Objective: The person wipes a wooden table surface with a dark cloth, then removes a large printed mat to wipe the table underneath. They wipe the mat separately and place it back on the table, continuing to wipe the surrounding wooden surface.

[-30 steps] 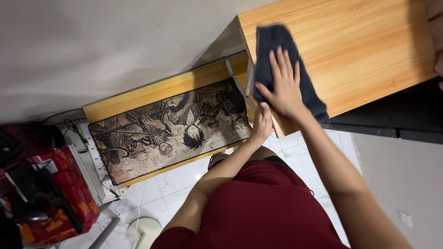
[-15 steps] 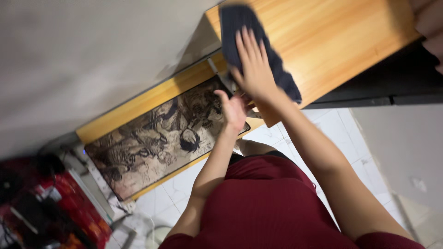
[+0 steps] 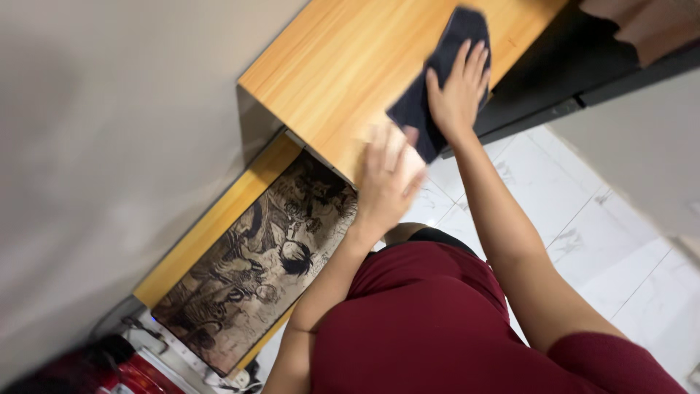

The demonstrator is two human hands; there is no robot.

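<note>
Cloth [image 3: 430, 95] under right hand [image 3: 458, 98] fingers [image 3: 474, 62], flat on wooden shelf [image 3: 350, 73]

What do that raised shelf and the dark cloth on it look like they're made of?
The shelf looks like wood or wood-look laminate: light tan with long grain lines and a smooth, faintly shiny top. The cloth looks like soft dark fabric, perhaps microfibre: matte and folded limply under the right hand. Blur hides its weave.

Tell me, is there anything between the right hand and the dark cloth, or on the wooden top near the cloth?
Nothing visible. The right hand lies flat on the dark cloth, pressing it on the wooden top. The wood beside it looks bare. The left hand rests at the near edge.
</note>
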